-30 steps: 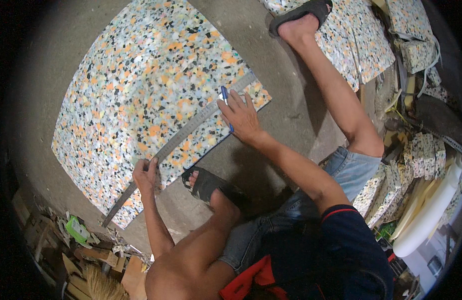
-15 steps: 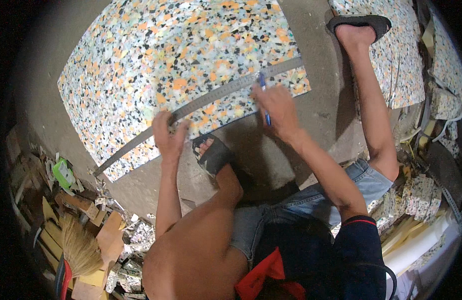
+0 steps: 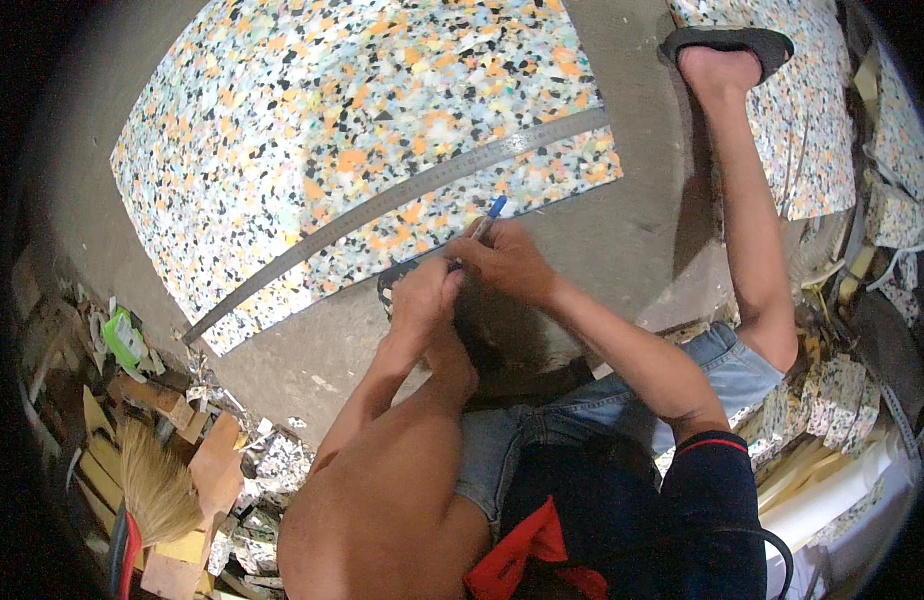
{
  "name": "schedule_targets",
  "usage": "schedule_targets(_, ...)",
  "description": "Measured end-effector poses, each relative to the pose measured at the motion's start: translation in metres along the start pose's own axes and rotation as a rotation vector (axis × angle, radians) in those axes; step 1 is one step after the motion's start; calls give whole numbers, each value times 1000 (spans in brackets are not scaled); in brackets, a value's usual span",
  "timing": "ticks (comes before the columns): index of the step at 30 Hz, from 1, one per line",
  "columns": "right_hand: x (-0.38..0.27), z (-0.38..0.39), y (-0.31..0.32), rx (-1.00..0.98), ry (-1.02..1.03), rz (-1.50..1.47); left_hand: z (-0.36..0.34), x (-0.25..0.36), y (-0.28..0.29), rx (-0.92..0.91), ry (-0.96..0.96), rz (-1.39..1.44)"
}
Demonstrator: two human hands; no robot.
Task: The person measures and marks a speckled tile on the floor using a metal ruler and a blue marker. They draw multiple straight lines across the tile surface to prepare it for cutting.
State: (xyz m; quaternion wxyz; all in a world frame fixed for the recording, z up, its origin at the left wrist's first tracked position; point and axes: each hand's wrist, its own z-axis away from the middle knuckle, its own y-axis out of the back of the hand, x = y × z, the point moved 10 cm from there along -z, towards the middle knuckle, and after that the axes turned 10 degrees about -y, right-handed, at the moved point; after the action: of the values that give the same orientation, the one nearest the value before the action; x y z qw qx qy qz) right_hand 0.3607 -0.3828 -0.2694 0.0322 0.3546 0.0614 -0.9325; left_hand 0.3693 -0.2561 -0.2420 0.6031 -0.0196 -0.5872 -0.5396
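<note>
A slim pen with a blue end is held slantwise between my hands, just off the near edge of a speckled foam sheet. My right hand is closed around its shaft, and the blue end sticks up past the fingers. My left hand is closed at the pen's lower end; the fingertips hide what exactly they pinch. Across the sheet, along its near side, lies a long grey metal ruler, untouched by either hand.
My sandalled foot stands at the far right on another speckled sheet. Wood and foam scraps, a straw broom and a green packet lie at the left. Foam offcuts and white rolls lie at the right.
My left hand has let go of the ruler and moved right and toward me. My right hand has drawn the pen back off the sheet, leftward, and the two hands now meet at it.
</note>
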Motion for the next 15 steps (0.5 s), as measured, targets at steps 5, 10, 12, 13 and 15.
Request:
schedule_targets(5,-50,9,8,-21,213,81,10,2,14,-78,18,-44)
schedule_targets(10,-112,0,215,225,276,-291,97,-69,46,41,330,84)
schedule_targets(12,-125,-15,198,263,314,43,120,-99,78,165,405,-116)
schedule_targets(13,-126,-22,190,252,346,111,106,-96,97,249,370,-216)
schedule_targets(15,-121,-43,163,228,422,248,80,-102,120,433,328,-244)
